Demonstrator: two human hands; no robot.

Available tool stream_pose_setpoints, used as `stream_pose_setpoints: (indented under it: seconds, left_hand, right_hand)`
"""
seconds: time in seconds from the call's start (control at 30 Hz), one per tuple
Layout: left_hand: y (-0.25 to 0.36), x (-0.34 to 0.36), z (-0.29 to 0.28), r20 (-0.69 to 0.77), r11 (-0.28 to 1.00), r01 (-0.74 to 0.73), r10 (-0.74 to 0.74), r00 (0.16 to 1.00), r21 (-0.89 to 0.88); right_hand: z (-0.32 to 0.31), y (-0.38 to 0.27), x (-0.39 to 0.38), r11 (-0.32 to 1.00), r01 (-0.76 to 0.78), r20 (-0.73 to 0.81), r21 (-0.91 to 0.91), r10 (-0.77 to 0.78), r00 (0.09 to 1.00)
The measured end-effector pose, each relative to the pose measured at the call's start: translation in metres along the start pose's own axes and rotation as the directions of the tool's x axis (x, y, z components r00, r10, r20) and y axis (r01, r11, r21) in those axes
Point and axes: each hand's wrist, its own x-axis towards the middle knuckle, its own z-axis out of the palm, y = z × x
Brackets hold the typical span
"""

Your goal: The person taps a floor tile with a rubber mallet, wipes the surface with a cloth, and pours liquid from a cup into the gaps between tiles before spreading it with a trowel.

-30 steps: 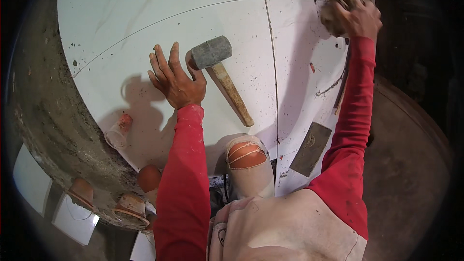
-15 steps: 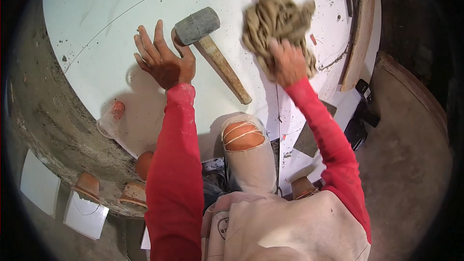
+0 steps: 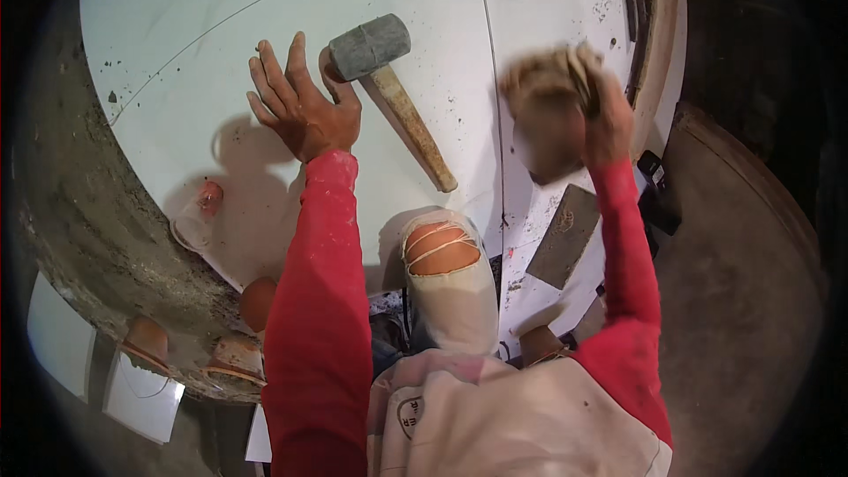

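My left hand [image 3: 309,115] rests on the white tiles [image 3: 424,97] with its fingers spread, holding nothing. Right beside its thumb lies a rubber mallet [image 3: 369,46], grey-headed with a worn wooden handle slanting toward my knee. On the right, my right hand [image 3: 609,124] is closed on a bunched brown cloth [image 3: 555,75], smeared by motion. Whether the cloth touches the tile cannot be made out. A dark joint line runs between the hands.
A clear plastic cup [image 3: 193,228] with something red stands near the tiles' left edge. A grey rectangular piece [image 3: 564,234] lies below the cloth. Wooden boards [image 3: 661,44] border the right side. Crumbs of debris dot the tiles. Cut white tiles [image 3: 141,396] lie lower left.
My right hand has swept the cloth to the right and a little nearer, uncovering the joint line and more of the grey piece. My left hand stays spread by the mallet.
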Motion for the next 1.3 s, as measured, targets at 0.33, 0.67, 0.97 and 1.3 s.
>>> stream_pose_setpoints:
  seconds: [0.33, 0.67, 0.97, 1.3]
  left_hand:
    - [0.0, 0.0, -0.002, 0.021, 0.999, 0.004, -0.003, 1.0, -0.037]
    - [0.006, 0.002, 0.0, -0.017, 0.998, -0.001, 0.0, 1.0, -0.06]
    - [-0.008, -0.004, 0.004, 0.005, 1.0, 0.006, -0.006, 1.0, -0.023]
    - [0.008, 0.001, -0.004, 0.037, 0.999, 0.022, -0.021, 0.999, -0.044]
  right_hand:
    - [0.073, -0.026, -0.085, 0.999, 0.052, 0.142, -0.016, -0.049, 0.989]
    - [0.079, -0.024, -0.115, 0.983, -0.007, 0.058, -0.184, 0.018, 0.998]
    - [0.094, -0.039, 0.02, 0.993, -0.057, 0.019, -0.101, 0.06, 0.998]
    - [0.097, -0.027, -0.077, 0.981, -0.114, -0.13, -0.158, 0.094, 0.987]
